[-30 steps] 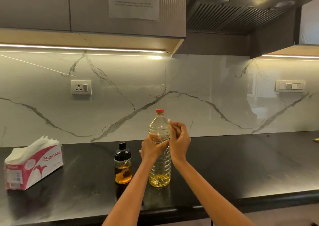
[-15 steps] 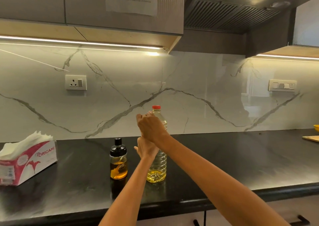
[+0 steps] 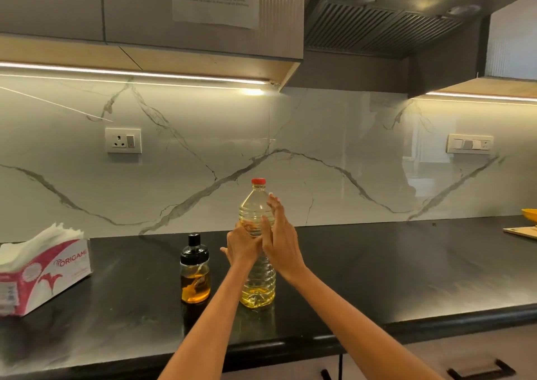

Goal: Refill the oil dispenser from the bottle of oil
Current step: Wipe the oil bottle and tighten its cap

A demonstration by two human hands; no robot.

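Oil bottle (image 3: pixel 257 263) upright mid-countertop (image 3: pixel 377 269), red cap (image 3: pixel 258 181) on, low on oil. Gripped round the middle by left hand (image 3: pixel 241 247); right hand (image 3: pixel 280 241) flat-fingered, wide, at bottle's right side — contact unclear. Oil dispenser (image 3: pixel 195 275) just left of bottle, black lid on, not touching. Tissue box (image 3: pixel 43 272) far left, well apart. Bare counter to the right; cutting board (image 3: pixel 521 231) at right edge. Front counter edge near — forearms across it.

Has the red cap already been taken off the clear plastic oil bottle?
No, the red cap sits on the neck of the clear plastic oil bottle, above both hands.
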